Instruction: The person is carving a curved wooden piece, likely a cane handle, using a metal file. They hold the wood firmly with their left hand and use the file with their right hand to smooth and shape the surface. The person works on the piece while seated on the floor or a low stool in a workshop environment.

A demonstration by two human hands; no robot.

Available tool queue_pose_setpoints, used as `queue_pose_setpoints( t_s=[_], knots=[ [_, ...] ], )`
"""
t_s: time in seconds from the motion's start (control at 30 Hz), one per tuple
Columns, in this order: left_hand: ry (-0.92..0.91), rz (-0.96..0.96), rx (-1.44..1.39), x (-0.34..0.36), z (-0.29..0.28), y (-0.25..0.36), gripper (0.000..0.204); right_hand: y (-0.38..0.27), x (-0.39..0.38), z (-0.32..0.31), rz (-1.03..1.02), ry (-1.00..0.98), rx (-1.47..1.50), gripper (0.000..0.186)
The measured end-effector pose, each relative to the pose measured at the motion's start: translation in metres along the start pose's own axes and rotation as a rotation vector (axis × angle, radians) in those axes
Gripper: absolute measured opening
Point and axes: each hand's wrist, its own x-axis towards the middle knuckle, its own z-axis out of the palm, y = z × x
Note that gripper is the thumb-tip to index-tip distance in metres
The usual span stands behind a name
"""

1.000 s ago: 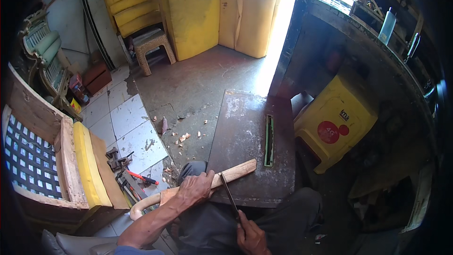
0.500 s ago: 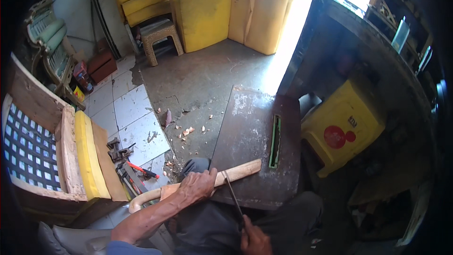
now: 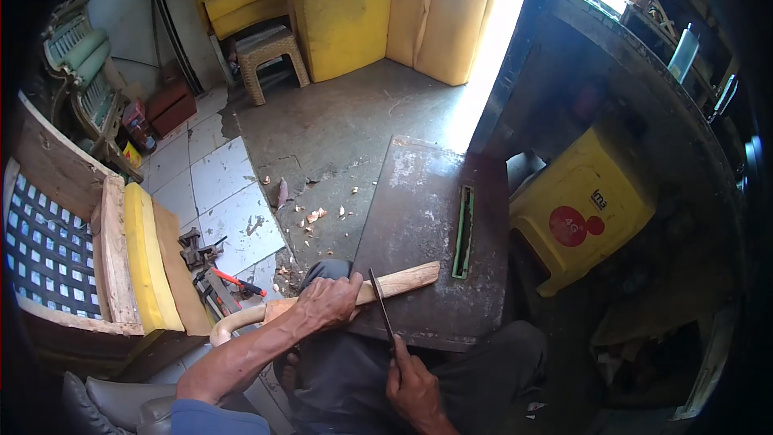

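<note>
A pale wooden piece (image 3: 411, 279), long and straight with a curved hook at its left end, lies slantwise over my lap. Its right end rests over a dark, worn low bench (image 3: 419, 201). My left hand (image 3: 328, 303) is wrapped over the middle of the wood, pressing it down. In my right hand (image 3: 414, 391) I grip a slim dark file (image 3: 379, 298) by its lower end. The file's blade crosses the wood just right of my left fingers. My fingers hide part of the wood and the file's handle.
A green-edged slot (image 3: 464, 234) runs through the bench top. A yellow plastic stool (image 3: 584, 209) lies tipped at the right. Clamps and red-handled tools (image 3: 229, 283) lie at left near a webbed wooden frame (image 3: 60, 246). Wood chips (image 3: 316, 215) litter the floor ahead.
My right hand has moved forward and slightly left, carrying the file farther across the wood. My left hand keeps its hold. The whole view has shifted a little.
</note>
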Motion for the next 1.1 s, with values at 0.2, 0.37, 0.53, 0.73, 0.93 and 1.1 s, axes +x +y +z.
queue_pose_setpoints(
  t_s=[0.2, 0.37, 0.53, 0.73, 0.93, 1.1],
  knots=[
    [-0.009, 0.013, -0.003, -0.005, 0.006, 0.003, 0.045, -0.011, 0.019, -0.004, 0.005, -0.086, -0.048, 0.059],
    [0.073, 0.018, 0.017, -0.004, 0.008, 0.001, 0.04, -0.011, 0.004, -0.016, 0.036, -0.119, -0.058, 0.059],
    [0.037, -0.089, -0.02, 0.006, 0.011, -0.008, 0.044, -0.019, 0.012, -0.021, 0.045, -0.134, -0.103, 0.059],
    [-0.007, 0.024, 0.053, 0.0, 0.004, 0.003, 0.044, -0.008, 0.019, -0.019, -0.006, -0.08, -0.067, 0.057],
    [0.009, 0.017, 0.038, 0.002, 0.004, -0.001, 0.048, -0.017, 0.024, -0.007, 0.044, -0.107, -0.081, 0.055],
    [0.068, 0.002, 0.018, 0.011, 0.003, -0.007, 0.044, -0.016, 0.036, -0.014, 0.01, -0.101, -0.034, 0.055]
  ],
)
